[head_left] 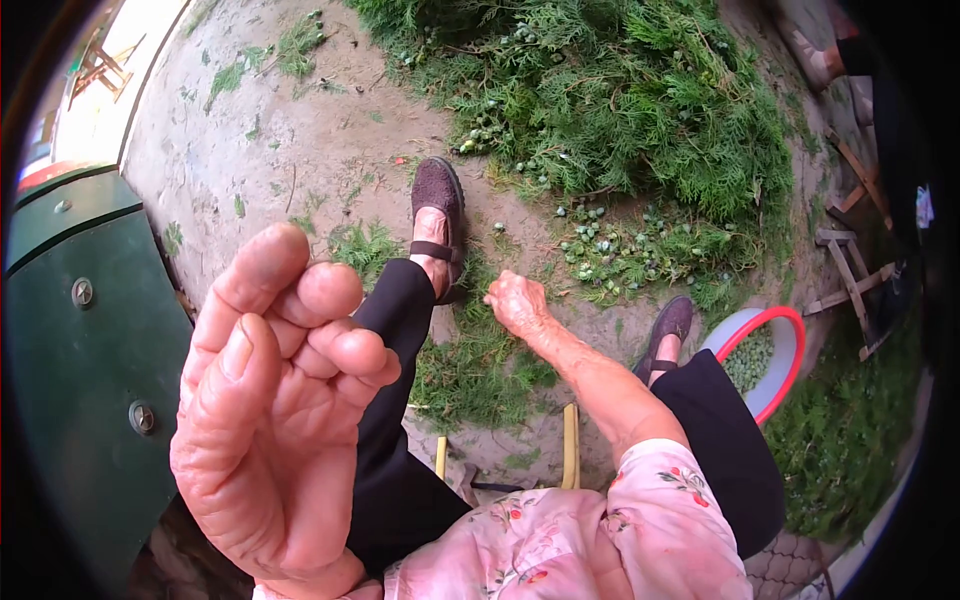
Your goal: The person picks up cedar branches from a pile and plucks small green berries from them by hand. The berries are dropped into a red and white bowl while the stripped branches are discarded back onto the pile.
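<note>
My left hand is raised close to the camera, palm showing. Its fingers are loosely bent with the thumb apart, and nothing lies in it. Lower down, between my shoes, my right hand is closed above the ground; whatever its fingers hold, if anything, is hidden. Beyond it spreads a big heap of green conifer branches. Small pale-green cones lie loose at the heap's near edge. Plucked green sprigs cover the ground below my right hand.
A white bucket with a red rim stands by my right leg, with small green cones inside. On the left is a dark green metal panel. Wooden stool legs and another person's hand show at the right.
</note>
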A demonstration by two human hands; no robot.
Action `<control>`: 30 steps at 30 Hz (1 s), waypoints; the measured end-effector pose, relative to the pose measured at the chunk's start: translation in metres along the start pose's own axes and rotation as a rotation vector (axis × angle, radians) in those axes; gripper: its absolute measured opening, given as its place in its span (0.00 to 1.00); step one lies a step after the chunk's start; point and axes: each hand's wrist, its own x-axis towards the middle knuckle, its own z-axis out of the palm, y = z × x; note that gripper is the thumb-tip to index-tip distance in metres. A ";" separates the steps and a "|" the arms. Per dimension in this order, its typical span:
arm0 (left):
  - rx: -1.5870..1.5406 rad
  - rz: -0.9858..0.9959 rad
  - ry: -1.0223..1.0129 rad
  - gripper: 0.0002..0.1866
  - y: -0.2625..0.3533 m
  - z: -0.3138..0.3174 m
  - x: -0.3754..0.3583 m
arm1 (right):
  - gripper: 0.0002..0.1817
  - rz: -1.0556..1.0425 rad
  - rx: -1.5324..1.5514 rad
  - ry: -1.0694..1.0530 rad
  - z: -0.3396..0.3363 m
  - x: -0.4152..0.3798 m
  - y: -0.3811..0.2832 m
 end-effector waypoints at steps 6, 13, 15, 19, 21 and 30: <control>0.015 -0.001 -0.002 0.25 0.004 -0.001 0.000 | 0.32 0.132 -0.231 0.322 0.013 -0.007 -0.012; -0.010 0.027 0.027 0.24 0.006 -0.009 -0.002 | 0.16 -0.090 0.133 -0.512 0.028 -0.040 -0.041; -0.016 0.023 0.034 0.23 0.007 -0.009 -0.002 | 0.06 -0.075 0.225 0.242 0.022 -0.011 -0.020; -0.020 0.055 0.041 0.22 0.005 -0.012 -0.002 | 0.08 -0.028 0.154 0.580 -0.012 0.056 0.004; -0.033 0.089 0.076 0.21 0.003 -0.011 -0.003 | 0.08 -0.039 0.081 0.557 -0.013 0.067 0.009; -0.077 0.058 0.086 0.18 0.001 -0.005 -0.002 | 0.04 -0.286 -0.071 0.684 -0.095 0.135 -0.024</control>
